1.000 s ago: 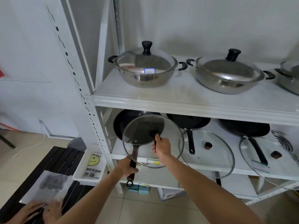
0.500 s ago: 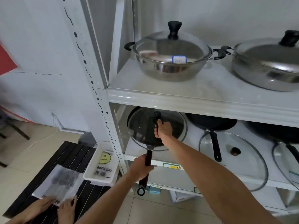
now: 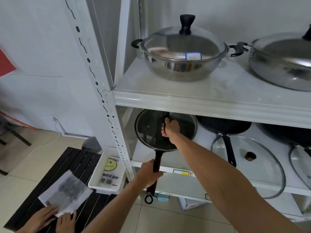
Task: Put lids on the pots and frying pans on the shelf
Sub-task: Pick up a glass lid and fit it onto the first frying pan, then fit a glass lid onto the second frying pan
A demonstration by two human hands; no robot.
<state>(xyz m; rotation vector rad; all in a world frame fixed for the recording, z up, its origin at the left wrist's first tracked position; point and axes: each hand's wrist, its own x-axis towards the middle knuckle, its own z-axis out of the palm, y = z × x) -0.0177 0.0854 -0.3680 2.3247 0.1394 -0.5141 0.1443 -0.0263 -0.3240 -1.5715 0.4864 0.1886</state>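
Glass lid [image 3: 151, 130] lying on the black frying pan [image 3: 188, 130] at the left end of the lower shelf [image 3: 168, 167] — apparently seated, though the far rim is shadowed. Right hand [image 3: 170, 128] closed on the lid's knob; left hand [image 3: 149, 173] wrapped around the pan handle [image 3: 155, 165], which overhangs the shelf edge.

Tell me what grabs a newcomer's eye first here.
The right hand presses a glass lid onto the black frying pan at the lower shelf's left end, while the left hand grips its handle. Above sits a lidded steel pot with a handwritten label.
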